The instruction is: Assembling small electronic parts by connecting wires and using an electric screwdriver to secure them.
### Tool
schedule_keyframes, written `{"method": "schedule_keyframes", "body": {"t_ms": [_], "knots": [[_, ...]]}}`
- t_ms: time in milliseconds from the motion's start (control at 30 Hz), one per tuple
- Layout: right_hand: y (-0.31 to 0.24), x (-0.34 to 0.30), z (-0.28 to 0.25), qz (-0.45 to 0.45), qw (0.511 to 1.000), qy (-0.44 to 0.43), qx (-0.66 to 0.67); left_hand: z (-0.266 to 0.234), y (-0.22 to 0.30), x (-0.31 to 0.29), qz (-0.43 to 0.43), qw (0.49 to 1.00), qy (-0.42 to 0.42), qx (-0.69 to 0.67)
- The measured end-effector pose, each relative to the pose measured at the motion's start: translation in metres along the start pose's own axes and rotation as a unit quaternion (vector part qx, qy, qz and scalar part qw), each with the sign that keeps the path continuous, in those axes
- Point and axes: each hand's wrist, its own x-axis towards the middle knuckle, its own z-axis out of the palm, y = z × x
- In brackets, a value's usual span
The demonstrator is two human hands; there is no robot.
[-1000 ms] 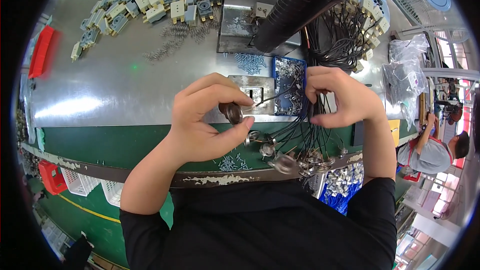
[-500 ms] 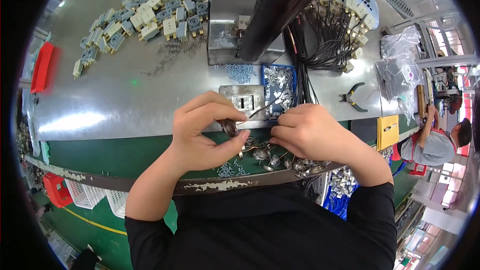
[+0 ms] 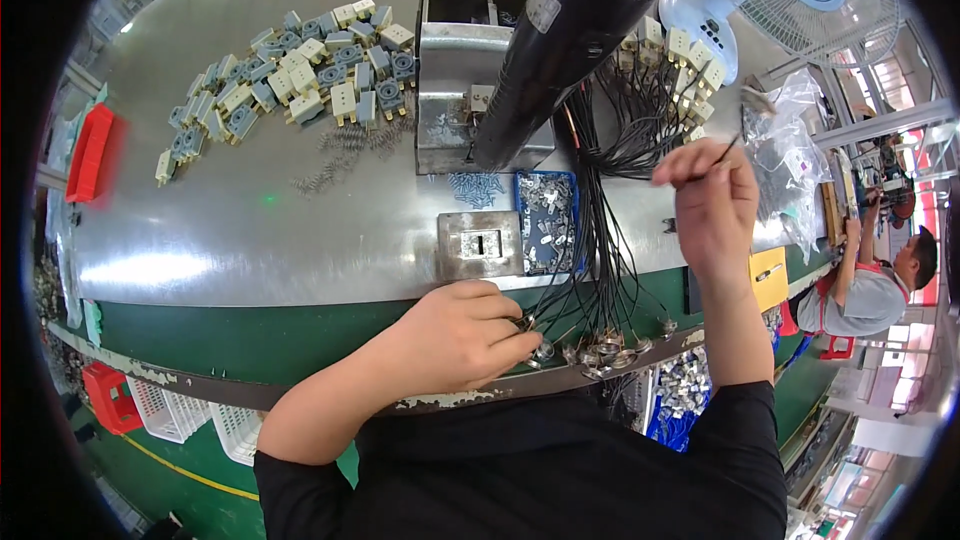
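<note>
My right hand (image 3: 715, 195) is raised over the right side of the bench, its fingers pinched on a thin black cable (image 3: 733, 145). The cable's far end is smeared by motion. My left hand (image 3: 465, 335) is low over the green front strip (image 3: 250, 335), fingers curled and pressed together at several small round metal parts (image 3: 540, 350). What lies inside its fingertips is hidden. More round metal parts (image 3: 605, 348) hang on the ends of a black cable bundle (image 3: 590, 210) at the bench's front edge. Behind my left hand sits a slotted metal block (image 3: 480, 245).
A blue tray (image 3: 548, 225) of metal clips and a pile of screws (image 3: 475, 188) lie by the block. A thick black machine arm (image 3: 545, 60) rises behind. White-grey sockets (image 3: 310, 70) and springs (image 3: 345, 150) lie far left. A fan (image 3: 700, 25) and plastic bags (image 3: 790, 160) are right.
My right hand has moved up and right, now with a cable. My left hand has dropped toward the metal parts; the dark round part it held no longer shows. The cable bundle has spread forward.
</note>
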Motion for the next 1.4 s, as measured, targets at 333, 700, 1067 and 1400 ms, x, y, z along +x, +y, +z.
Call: {"method": "schedule_keyframes", "body": {"t_ms": [333, 700, 1067, 1400], "knots": [[0.009, 0.011, 0.087, -0.034, 0.862, -0.400, -0.308, -0.033, 0.002, -0.001, -0.302, 0.832, 0.235, -0.401], [0.027, 0.016, 0.095, -0.012, 0.907, -0.350, -0.235, -0.039, -0.011, -0.018, -0.375, 0.735, 0.280, -0.491], [0.020, 0.014, 0.096, -0.104, 0.893, -0.294, -0.325, -0.054, -0.025, -0.009, -0.205, 0.951, 0.214, -0.085], [0.018, 0.017, 0.090, -0.179, 0.854, -0.288, -0.394, -0.034, -0.008, 0.000, -0.361, 0.780, 0.244, -0.449]]}}
